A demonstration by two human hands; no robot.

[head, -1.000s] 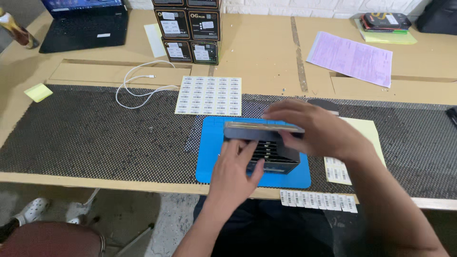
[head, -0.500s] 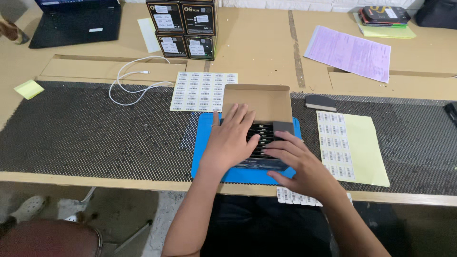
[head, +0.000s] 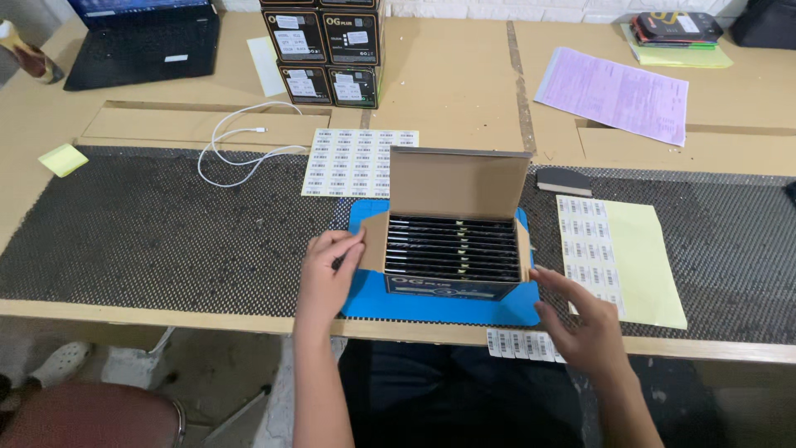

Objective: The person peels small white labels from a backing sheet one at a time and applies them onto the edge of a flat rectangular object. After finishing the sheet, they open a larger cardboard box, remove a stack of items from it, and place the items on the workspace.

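1 open box [head: 458,217], 4 stacked boxes [head: 325,50], 3 label sheets [head: 358,162].

My view's losses: laptop [head: 141,37] and black bag [head: 767,21] cut by the top edge, label print [head: 361,162] too small.

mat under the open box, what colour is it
Bright blue; the mat shows best in the head view, lying under the open cardboard box on the black mesh liner.
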